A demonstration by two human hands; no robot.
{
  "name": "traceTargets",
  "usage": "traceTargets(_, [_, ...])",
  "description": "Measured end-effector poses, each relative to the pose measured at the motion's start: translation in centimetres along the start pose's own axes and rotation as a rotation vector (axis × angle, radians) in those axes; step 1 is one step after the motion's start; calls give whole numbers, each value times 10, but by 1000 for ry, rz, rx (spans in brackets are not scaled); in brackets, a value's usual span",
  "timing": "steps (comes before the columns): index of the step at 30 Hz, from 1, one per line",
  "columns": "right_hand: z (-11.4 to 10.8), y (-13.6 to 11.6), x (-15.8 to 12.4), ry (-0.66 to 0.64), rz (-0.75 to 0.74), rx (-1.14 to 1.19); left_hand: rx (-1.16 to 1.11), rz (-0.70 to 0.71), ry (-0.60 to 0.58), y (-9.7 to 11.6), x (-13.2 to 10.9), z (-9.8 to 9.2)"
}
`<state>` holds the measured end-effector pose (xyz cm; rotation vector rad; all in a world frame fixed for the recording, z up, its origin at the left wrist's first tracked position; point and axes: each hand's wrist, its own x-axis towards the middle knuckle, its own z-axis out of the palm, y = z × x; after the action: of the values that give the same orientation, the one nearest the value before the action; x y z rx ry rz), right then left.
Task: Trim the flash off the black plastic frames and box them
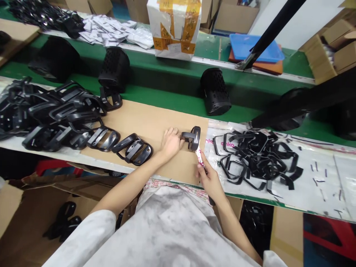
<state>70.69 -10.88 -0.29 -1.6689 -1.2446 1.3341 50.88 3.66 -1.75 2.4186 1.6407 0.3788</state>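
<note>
My left hand (171, 144) is closed on a black plastic bracket (195, 138), a frame-like part held on edge over the brown cardboard mat (178, 168). In my right hand (208, 175) is a slim utility knife (199, 156) with white and pink markings. Its tip end meets the lower edge of the bracket; the blade itself is too small to make out. To the left of my left hand, two similar black brackets (138, 151) lie on the mat. A heap of thin black strips (257, 157), some bent into loops, lies right of my right hand.
A large pile of black brackets (55, 111) covers the bench's left end. Black perforated housings (215, 92) stand on the green conveyor (167, 102). A dark post (274, 31) slants in at right. Small black slivers (318, 181) lie at right; an open carton (30, 207) sits below left.
</note>
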Motion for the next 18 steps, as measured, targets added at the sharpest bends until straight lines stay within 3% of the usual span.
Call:
traceTargets(3, [3,-2,-6,35,39,135,-15,-8,-21,1,0,-1])
traceTargets(8, [19,-15,-16,340,-62,270,-41,-19,-34,3,0,-3])
traceTargets(10, [21,-15,-13,290,-55,228,-47,-28,-39,3,0,-5])
traceTargets(14, [9,-16,-7,22,65,165,-44,-45,-54,3,1,-7])
traceTargets(16, [5,-19,-10,65,85,211,-42,-48,-52,2,1,-6])
traceTargets(18, [8,-22,-15,210,50,282,-46,-44,-41,2,1,-4])
